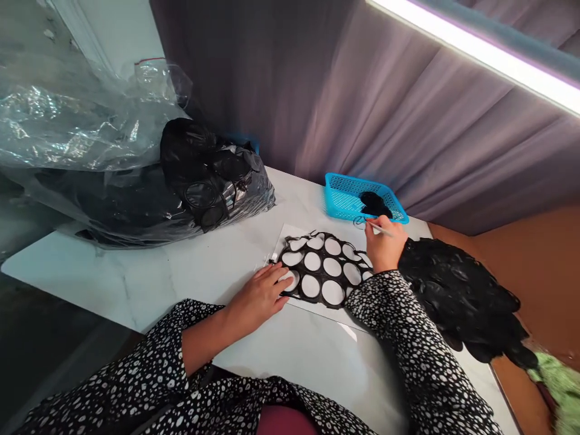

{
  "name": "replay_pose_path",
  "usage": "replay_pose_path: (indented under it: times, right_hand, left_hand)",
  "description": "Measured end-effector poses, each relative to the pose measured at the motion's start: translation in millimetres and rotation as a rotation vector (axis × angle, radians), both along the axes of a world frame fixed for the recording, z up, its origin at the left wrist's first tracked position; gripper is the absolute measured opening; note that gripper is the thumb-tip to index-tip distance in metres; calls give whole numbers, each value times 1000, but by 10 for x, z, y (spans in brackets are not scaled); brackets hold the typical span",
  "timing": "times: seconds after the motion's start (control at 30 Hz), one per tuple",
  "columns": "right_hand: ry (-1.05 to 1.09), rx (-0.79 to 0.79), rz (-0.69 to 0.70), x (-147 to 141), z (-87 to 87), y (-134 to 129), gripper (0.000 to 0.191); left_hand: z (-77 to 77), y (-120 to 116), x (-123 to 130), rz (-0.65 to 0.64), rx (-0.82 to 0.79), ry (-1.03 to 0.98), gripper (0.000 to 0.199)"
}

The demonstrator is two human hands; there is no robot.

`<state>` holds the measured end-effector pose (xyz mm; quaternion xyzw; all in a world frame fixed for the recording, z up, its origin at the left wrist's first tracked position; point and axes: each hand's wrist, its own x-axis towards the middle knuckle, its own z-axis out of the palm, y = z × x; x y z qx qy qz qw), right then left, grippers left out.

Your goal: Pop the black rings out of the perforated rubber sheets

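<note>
A black sheet with rows of round holes (322, 279) lies on a white board (312, 306), and white shows through the holes. At its left edge my left hand (258, 300) rests flat with the fingers stretched out, touching the sheet. My right hand (387, 244) is closed around a thin, pale, pen-like tool (382, 228), just in front of the blue basket (338, 208). By the tool's tip is a thin dark ring (359, 222); whether the tip holds it I cannot tell. Black pieces (375, 204) lie in the basket.
A large clear plastic bag (99, 199) of black material stands at the left, with black ring-holed scraps (203, 193) on it. To the right is a heap of black flat pieces (457, 296). A grey curtain (290, 90) hangs behind the white table (181, 272); a light tube (480, 51) runs above.
</note>
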<state>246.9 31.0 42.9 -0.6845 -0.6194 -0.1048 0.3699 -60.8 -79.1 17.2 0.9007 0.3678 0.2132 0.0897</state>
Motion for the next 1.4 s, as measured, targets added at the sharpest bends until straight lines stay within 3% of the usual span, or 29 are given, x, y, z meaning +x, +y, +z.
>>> replay_pose_path:
  times: [0.03, 0.1, 0.23, 0.37, 0.5, 0.93, 1.2, 1.4]
  right_hand:
    - [35, -18, -11, 94, 34, -4, 16]
    - [143, -105, 105, 121, 64, -116, 16]
    - [454, -361, 438, -299, -24, -507, 15]
    - [607, -519, 585, -660, -190, -746, 19]
    - [646, -533, 599, -691, -283, -769, 18]
    - [623, -520, 627, -687, -291, -758, 19]
    - [346, -411, 525, -742, -297, -795, 14]
    - [659, -488, 585, -708, -303, -802, 19]
  left_hand:
    - [29, 18, 12, -1, 2, 10, 24]
    - [88, 63, 61, 8, 10, 37, 21]
    - [105, 145, 225, -42, 38, 68, 39]
    - [-38, 162, 310, -94, 36, 118, 47]
    - [-125, 150, 278, -91, 9, 125, 48]
    - [-130, 135, 253, -93, -47, 92, 47]
    - [-129, 129, 253, -92, -33, 125, 47]
    - [-115, 130, 252, -96, -47, 136, 48]
